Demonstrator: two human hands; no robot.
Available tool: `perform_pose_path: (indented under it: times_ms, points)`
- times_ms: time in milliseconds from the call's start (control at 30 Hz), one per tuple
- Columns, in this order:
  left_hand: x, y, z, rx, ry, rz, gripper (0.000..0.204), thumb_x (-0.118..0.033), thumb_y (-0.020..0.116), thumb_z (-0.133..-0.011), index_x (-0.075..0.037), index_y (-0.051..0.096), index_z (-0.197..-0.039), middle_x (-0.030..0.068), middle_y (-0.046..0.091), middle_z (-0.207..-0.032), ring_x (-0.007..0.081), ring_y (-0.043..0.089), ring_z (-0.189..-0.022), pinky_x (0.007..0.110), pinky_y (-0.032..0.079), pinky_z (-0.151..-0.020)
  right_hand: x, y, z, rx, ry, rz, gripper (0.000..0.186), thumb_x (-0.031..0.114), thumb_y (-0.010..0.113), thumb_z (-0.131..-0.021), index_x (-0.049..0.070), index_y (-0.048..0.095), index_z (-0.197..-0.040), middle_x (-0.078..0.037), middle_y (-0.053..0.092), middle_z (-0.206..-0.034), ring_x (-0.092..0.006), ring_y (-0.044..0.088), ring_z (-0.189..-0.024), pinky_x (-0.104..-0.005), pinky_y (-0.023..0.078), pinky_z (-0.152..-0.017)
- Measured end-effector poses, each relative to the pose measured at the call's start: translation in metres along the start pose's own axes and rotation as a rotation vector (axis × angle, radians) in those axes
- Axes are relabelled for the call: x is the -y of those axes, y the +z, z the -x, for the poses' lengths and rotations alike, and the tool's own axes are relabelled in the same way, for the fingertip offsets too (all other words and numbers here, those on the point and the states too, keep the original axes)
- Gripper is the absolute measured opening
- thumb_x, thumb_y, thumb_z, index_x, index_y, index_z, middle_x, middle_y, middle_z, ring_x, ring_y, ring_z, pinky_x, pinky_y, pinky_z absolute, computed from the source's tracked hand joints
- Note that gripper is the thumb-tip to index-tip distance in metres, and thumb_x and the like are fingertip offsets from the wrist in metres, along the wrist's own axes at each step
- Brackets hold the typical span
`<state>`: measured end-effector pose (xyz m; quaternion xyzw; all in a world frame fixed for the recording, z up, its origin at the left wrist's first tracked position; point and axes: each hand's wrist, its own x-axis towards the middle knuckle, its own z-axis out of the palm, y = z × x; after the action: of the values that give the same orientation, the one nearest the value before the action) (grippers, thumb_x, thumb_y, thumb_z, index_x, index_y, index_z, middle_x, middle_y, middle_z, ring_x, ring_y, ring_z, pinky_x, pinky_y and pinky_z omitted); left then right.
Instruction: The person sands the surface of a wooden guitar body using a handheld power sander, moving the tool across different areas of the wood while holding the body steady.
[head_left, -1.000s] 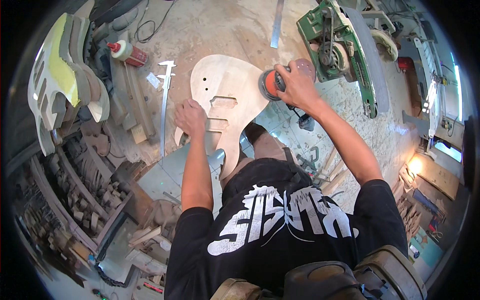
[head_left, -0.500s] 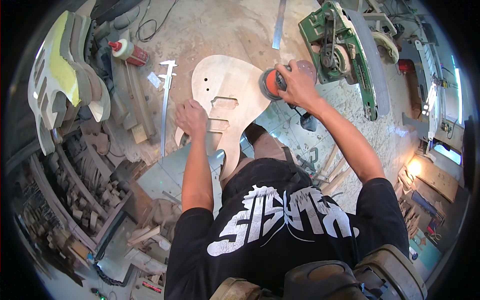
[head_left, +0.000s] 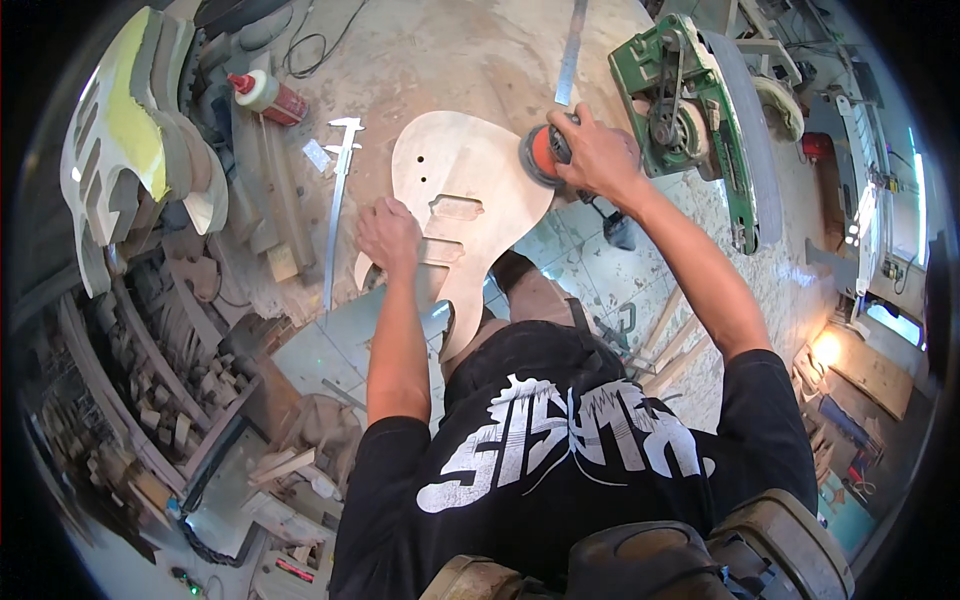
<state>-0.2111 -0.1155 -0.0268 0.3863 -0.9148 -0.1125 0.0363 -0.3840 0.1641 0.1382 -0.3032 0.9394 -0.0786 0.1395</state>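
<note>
A pale wooden electric guitar body (head_left: 470, 150), with two small round holes and cut-out cavities, lies partly on the workbench. Its horned end reaches back toward my legs. My left hand (head_left: 389, 233) grips its left edge by the cavities, fingers curled on the wood. At the body's right edge, my right hand (head_left: 603, 158) is wrapped round an orbital sander (head_left: 543, 157) with an orange-red ring. The sander is tilted, its pad against or very close to that edge; exact contact cannot be told. A dark dust bag (head_left: 620, 232) hangs below my right wrist.
Calipers (head_left: 338, 215) and a glue bottle (head_left: 270, 97) lie on the bench (head_left: 440, 60) at left. A steel ruler (head_left: 570, 65) lies at the far side. A green belt sander (head_left: 670, 120) stands right. Shaped bodies (head_left: 140, 130) hang at left above wood offcuts (head_left: 180, 400).
The sander and my right hand have moved slightly away from me along the body's right edge. My left hand keeps its place on the wood. The whole view has shifted a little.
</note>
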Motion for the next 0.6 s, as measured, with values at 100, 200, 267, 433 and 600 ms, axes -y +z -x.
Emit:
perform_pose_path:
  times_ms: [100, 200, 267, 433, 600]
  points:
    - [-0.003, 0.001, -0.001, 0.008, 0.005, 0.006, 0.037, -0.036, 0.050, -0.106, -0.010, 0.076, -0.106, 0.0174, 0.071, -0.111, 0.0389, 0.066, -0.107, 0.056, 0.050, -0.090, -0.018, 0.000, -0.013, -0.065, -0.008, 0.026, 0.065, 0.017, 0.078, -0.080, 0.015, 0.051, -0.139, -0.027, 0.054, -0.123, -0.0510, 0.069, -0.095, -0.0587, 0.058, -0.082]
    - [0.001, 0.003, -0.001, 0.005, -0.007, -0.006, 0.036, -0.036, 0.051, -0.106, -0.010, 0.077, -0.106, 0.0174, 0.071, -0.111, 0.0386, 0.066, -0.107, 0.057, 0.050, -0.090, -0.010, -0.004, -0.020, -0.044, -0.049, 0.021, 0.069, 0.016, 0.077, -0.079, 0.016, 0.050, -0.142, -0.027, 0.054, -0.124, -0.0507, 0.069, -0.096, -0.0590, 0.058, -0.082]
    - [0.002, 0.004, 0.001, -0.037, 0.007, 0.005, 0.036, -0.035, 0.051, -0.106, -0.011, 0.077, -0.106, 0.0172, 0.070, -0.111, 0.0384, 0.066, -0.107, 0.056, 0.050, -0.090, 0.006, -0.008, -0.016, 0.042, -0.058, 0.039, 0.071, 0.015, 0.078, -0.078, 0.017, 0.050, -0.143, -0.027, 0.054, -0.124, -0.0506, 0.069, -0.097, -0.0593, 0.058, -0.084]
    - [-0.001, 0.003, 0.001, 0.000, -0.004, -0.001, 0.035, -0.036, 0.051, -0.106, -0.011, 0.076, -0.107, 0.0167, 0.070, -0.112, 0.0374, 0.066, -0.108, 0.056, 0.050, -0.090, -0.013, -0.003, -0.033, -0.010, -0.105, 0.046, 0.068, 0.015, 0.078, -0.078, 0.017, 0.051, -0.141, -0.027, 0.054, -0.125, -0.0507, 0.068, -0.100, -0.0595, 0.059, -0.085]
    - [0.000, 0.001, 0.002, 0.039, -0.021, -0.007, 0.035, -0.035, 0.050, -0.106, -0.011, 0.075, -0.107, 0.0160, 0.069, -0.113, 0.0366, 0.066, -0.110, 0.057, 0.049, -0.091, 0.001, -0.010, -0.037, 0.051, -0.132, 0.028, 0.067, 0.016, 0.079, -0.077, 0.015, 0.052, -0.139, -0.026, 0.054, -0.124, -0.0510, 0.069, -0.098, -0.0591, 0.058, -0.083]
